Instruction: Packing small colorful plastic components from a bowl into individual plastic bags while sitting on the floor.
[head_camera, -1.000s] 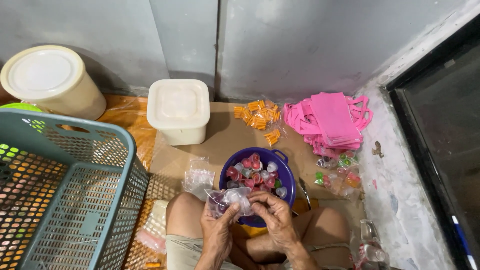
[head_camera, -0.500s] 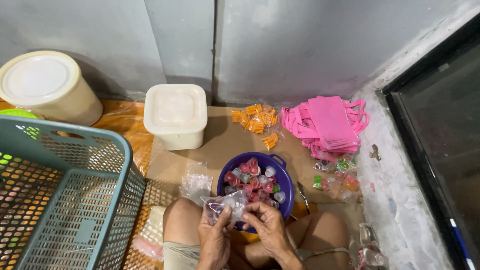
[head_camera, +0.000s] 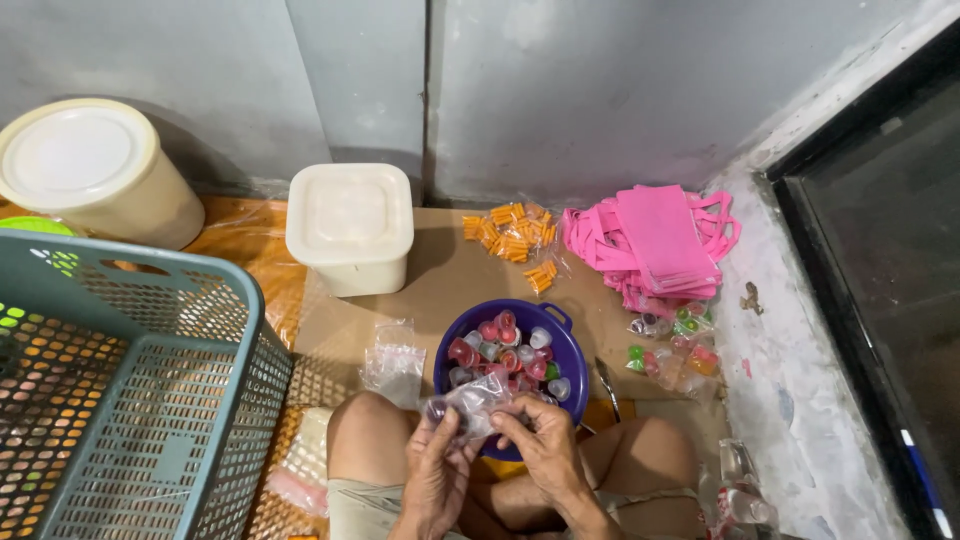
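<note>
A grey wall and a floor spread with brown cardboard (head_camera: 440, 290) frame the work. Near the bottom, the left hand (head_camera: 437, 478) and right hand (head_camera: 545, 447) both pinch a small clear plastic bag (head_camera: 472, 402) holding a few jelly cups, fingers closed on its crinkly film, just above the near rim of a purple bowl (head_camera: 570, 352) heaped with glossy round cups. This looks like the bagging step; closing the limp mouth would call for a firm two-handed grip. A teal lattice basket (head_camera: 130, 400) sits left, a square cream tub (head_camera: 350, 225) beyond, soft pink bags (head_camera: 660, 240) far right.
</note>
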